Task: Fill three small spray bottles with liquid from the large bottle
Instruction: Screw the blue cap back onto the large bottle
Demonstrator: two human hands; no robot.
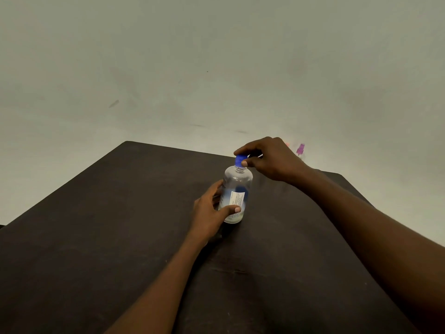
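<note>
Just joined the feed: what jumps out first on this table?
The large clear bottle stands upright mid-table, the left hand wrapped around its body and the right hand pinching its blue cap. Behind the right hand, at the table's far edge, a small purple-topped spray bottle peeks out.

table: dark | on it: large bottle, upright

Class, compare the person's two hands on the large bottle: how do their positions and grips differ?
The left hand wraps the large bottle low around its labelled body; the right hand sits on top. The left hand's grip is a full clasp, while the right hand's grip pinches the blue cap with fingertips. Both hold the same upright bottle on the dark table.
</note>
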